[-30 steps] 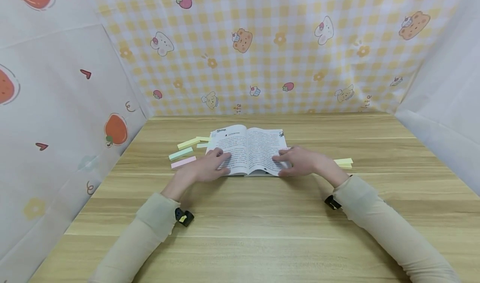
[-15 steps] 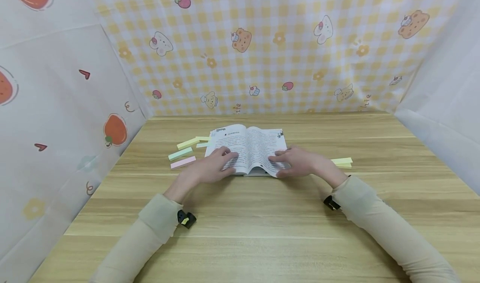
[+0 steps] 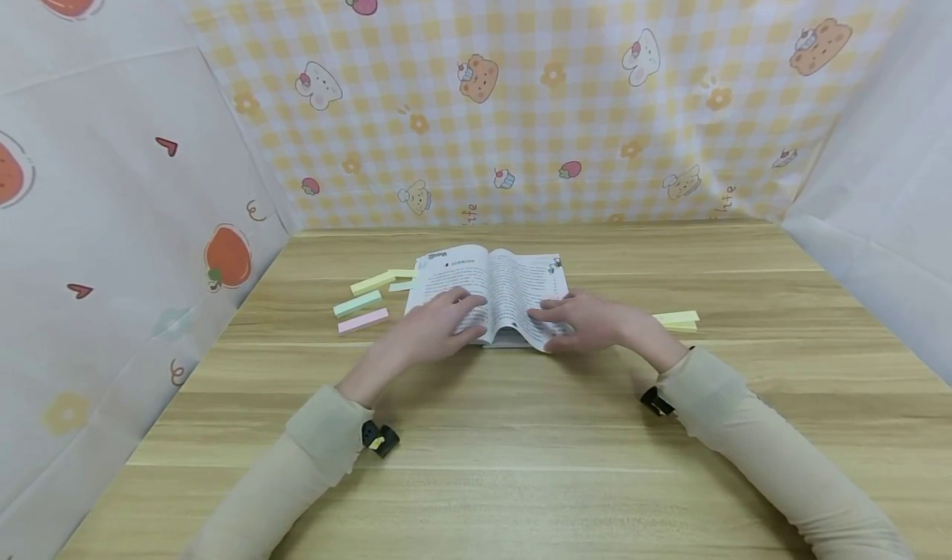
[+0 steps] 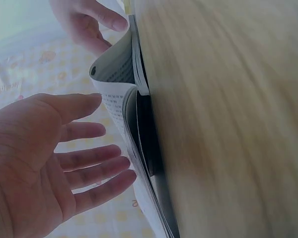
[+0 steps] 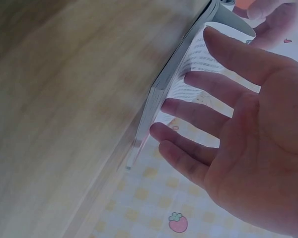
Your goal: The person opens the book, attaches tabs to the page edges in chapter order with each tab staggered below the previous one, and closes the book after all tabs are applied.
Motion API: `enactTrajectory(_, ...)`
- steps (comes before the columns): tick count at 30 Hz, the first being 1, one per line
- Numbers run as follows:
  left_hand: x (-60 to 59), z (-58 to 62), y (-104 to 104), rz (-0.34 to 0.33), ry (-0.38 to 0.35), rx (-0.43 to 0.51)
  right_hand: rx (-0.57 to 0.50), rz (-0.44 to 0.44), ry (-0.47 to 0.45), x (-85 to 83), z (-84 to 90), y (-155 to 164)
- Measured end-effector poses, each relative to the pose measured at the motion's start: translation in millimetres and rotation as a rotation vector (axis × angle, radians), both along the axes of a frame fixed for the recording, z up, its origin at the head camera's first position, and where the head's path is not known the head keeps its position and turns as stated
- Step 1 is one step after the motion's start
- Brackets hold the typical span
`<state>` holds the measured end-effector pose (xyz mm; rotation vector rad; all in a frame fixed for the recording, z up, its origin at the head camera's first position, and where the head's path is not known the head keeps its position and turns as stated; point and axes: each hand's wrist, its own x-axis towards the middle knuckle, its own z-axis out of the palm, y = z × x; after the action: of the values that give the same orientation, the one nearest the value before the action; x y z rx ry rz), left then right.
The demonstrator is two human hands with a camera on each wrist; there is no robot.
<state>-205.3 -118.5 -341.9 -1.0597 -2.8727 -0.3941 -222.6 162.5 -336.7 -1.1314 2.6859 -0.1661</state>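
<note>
Noted at far left of the frame: white wall cloth [image 3: 111, 114] printed with orange fruit and small hearts. Entering from lower left: left sleeve [image 3: 283, 477], light beige, turned back at the cuff. Observed left of centre, on the wooden table [image 3: 476, 461]: pink strip [image 3: 363, 321] nearest the bottom edge, mint strip [image 3: 358, 303] above, yellow strip [image 3: 373, 282] above that, pale green strip [image 3: 402, 286] just beside the book. Seen at the left cuff: black device [image 3: 383, 439] with a yellow mark.

Next, just left of centre: left hand [image 3: 442, 325], palm bare, fingers extended and parted, thumb held apart, pinching nothing; over the lower left page. Cannot tell actual contact with paper.

Located at centre of the frame: open book [image 3: 502, 283], flat on the table, with printed text on both pages; lower part of right page bowed upward into an arch beside the spine. Recorded behind, across the upper frame: yellow checked cloth [image 3: 521, 114].

Right of centre: right hand [image 3: 591, 320], fingers extended, mostly parted, two close together; at the outer lower part of the right page, thumb at the lower edge. Farther right: pale yellow strips [image 3: 677, 320], overlapping. Extending toward lower right: right sleeve [image 3: 773, 444], likewise beige.
</note>
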Motion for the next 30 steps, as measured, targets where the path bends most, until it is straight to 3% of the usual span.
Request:
enactTrajectory(17,3.7,-1.8,11,-0.008,0.000,0.041,0.024,-0.063,-0.080,2.5,-0.2,-4)
enactTrajectory(24,2.0,-3.1,12,-0.053,0.057,0.080,-0.004,-0.048,-0.083,2.4,-0.8,-2)
enactTrajectory(30,1.3,-3.8,12,-0.052,0.081,0.064,-0.017,-0.038,-0.079,1.5,-1.7,-1)
